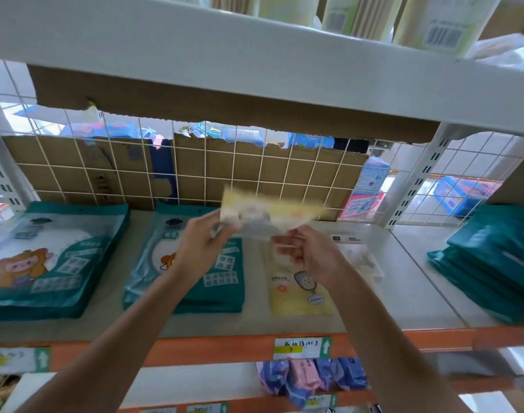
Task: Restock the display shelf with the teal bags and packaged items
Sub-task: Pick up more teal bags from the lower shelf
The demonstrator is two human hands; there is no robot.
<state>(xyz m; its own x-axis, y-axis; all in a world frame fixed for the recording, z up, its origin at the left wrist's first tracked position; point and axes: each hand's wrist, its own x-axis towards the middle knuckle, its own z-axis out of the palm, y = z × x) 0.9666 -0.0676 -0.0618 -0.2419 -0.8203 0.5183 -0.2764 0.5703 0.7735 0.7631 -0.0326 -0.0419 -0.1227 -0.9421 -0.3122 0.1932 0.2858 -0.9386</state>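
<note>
Left hand (205,244) and right hand (310,256) both pinch a yellow packet (269,213) (blurred, seemingly flat) above the yellow stack (302,293), right of the teal bags (222,283). Loose pinches could drop it askew there.

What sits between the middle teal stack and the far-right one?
Head view: a yellow pack lying flat beside the middle teal stack, a pale packet, then bare shelf up to the far-right teal stack.

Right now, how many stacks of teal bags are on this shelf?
3 stacks of flat teal plastic bags: far-left stack, centre-left stack under the left hand, which holds a pale yellow packet, and far-right stack. Others may lie outside the view.
</note>
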